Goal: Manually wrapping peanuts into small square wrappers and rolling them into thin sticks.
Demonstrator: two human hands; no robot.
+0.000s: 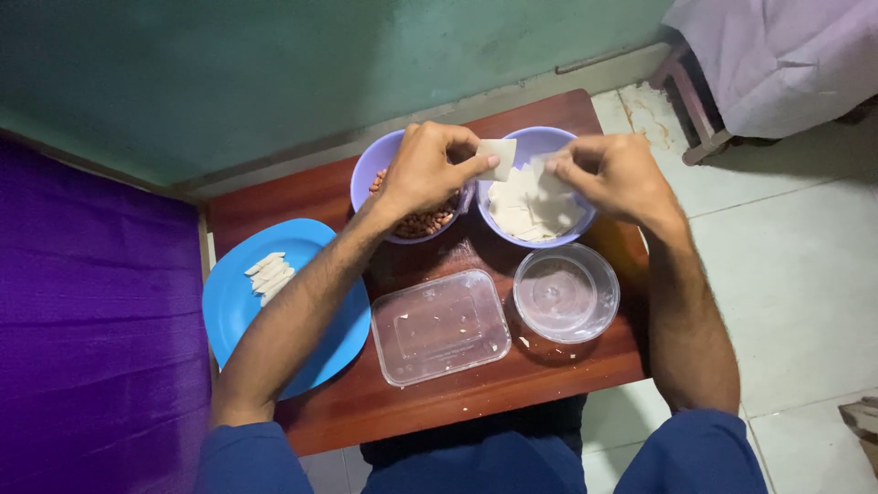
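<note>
The left hand [425, 169] pinches a small, thin, pale white square sheet [498, 158] between thumb and fingers; the sheet looks flat and smooth, a little translucent, with soft corners, and it is held up in the air above the gap between the two bowls; the right hand [615, 174] is closed with its fingertips on the upper edge of the stack of pale white square sheets [532, 206]; it seems to grasp one white piece there, but I cannot tell if this piece is lifted off the stack.

This stack lies inside the right lavender plastic bowl [564, 235], and the sheets in it are piled loosely, not well aligned; the left lavender plastic bowl [370, 169] stands just beside it, touching or nearly touching, and holds brown peanuts [423, 222], partly hidden under the left hand.

All stands on a small dark red wooden table [512, 370]; on its left side is a round blue plastic plate [233, 306] with a few folded white pieces [268, 274] laid side by side; in front of the bowls are a clear rectangular plastic container [439, 325] and, to the right of it, a clear round plastic container [565, 293]; some small white crumbs lie on the table near them.
</note>
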